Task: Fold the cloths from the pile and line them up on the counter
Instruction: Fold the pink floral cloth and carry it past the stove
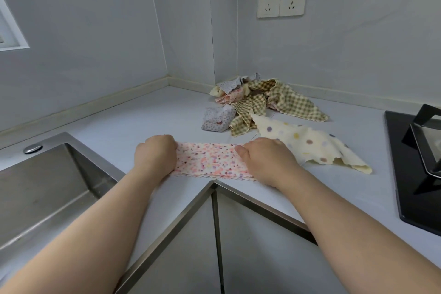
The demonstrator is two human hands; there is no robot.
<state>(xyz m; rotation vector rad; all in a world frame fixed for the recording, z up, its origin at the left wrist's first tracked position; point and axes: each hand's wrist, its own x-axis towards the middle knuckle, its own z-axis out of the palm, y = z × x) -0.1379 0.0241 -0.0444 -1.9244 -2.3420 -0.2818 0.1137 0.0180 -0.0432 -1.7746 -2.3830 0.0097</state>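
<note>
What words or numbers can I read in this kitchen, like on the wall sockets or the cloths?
None: no word, number or brand can be read here.
The wall sockets show only pin holes.
The speckled cloth, gripped by the left hand and right hand, has only spots.
The pile has checks and dots, no writing.

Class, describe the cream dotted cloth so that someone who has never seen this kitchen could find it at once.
Start at the black hob on the right. Just left of it, nearer than the corner pile, lies the cream cloth, spread loosely. Only it bears large, widely spaced purple, yellow and brown dots.
</note>
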